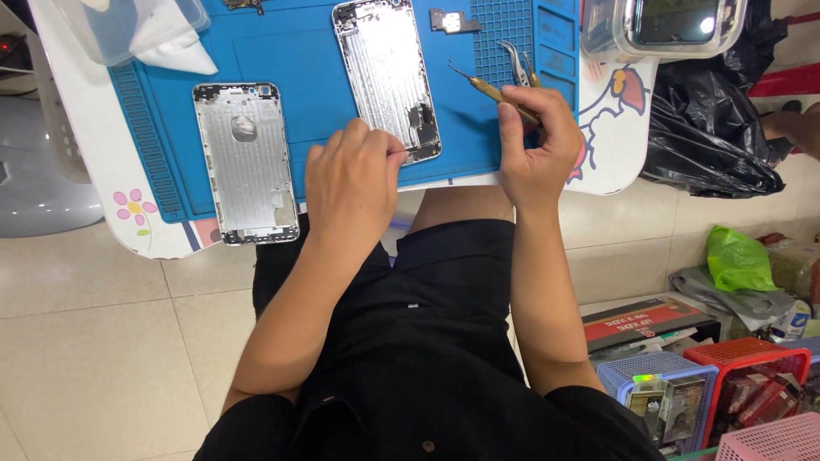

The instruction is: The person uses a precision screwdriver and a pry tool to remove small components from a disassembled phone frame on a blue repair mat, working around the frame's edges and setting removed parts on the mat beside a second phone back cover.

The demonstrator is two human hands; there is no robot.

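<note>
My left hand [352,183] rests on the near end of a bare silver phone housing [386,72] that lies on a blue work mat [299,60], fingers curled down on its lower corner. My right hand [536,145] grips a thin brass-handled screwdriver [487,88], its tip pointing up and left over the mat, apart from the housing. A second empty silver phone housing [246,162] lies to the left of my left hand, overhanging the mat's near edge.
Metal tweezers [515,61] and a small dark part [450,21] lie on the mat. Clear plastic boxes [666,30] stand at the table's corners, a black bag [709,128] at right. Baskets [666,397] of goods sit on the tiled floor at lower right.
</note>
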